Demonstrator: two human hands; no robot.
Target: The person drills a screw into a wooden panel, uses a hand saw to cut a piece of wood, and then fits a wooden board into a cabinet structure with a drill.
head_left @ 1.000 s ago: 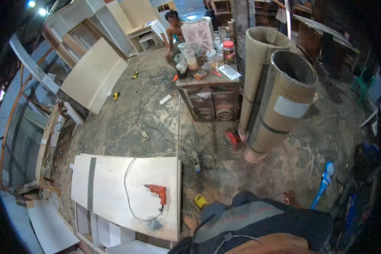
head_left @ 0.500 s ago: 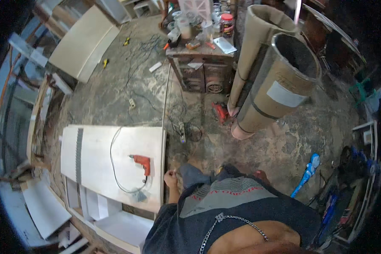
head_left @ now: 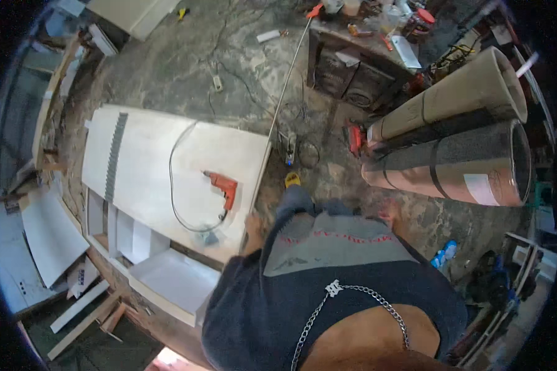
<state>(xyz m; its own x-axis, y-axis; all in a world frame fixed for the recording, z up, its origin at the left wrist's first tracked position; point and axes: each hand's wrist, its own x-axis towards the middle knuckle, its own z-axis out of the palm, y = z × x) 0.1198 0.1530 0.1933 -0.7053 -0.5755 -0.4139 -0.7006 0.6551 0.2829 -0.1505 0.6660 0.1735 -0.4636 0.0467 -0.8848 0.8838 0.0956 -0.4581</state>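
My left hand hangs at the right edge of a large white panel, close to a red power drill. Its fingers are dim and blurred, so whether it holds anything I cannot tell. The drill lies on its side on the panel, its grey cord looping round to the left. A reddish, smeared shape past my shirt's right side seems to be my right hand; its fingers do not show clearly. Beneath the panel is a white cabinet carcass with open compartments.
Two tall rolls of brown sheet stand to the right, a red tool at their foot. A dark wooden cabinet carries jars and clutter. Cords and a power strip lie on the floor. Wood offcuts are at the lower left.
My view has tilted and turned, so the panel and drill appear higher and the rolls lean to the right. The left hand stays beside the panel edge. The drill still lies on the panel.
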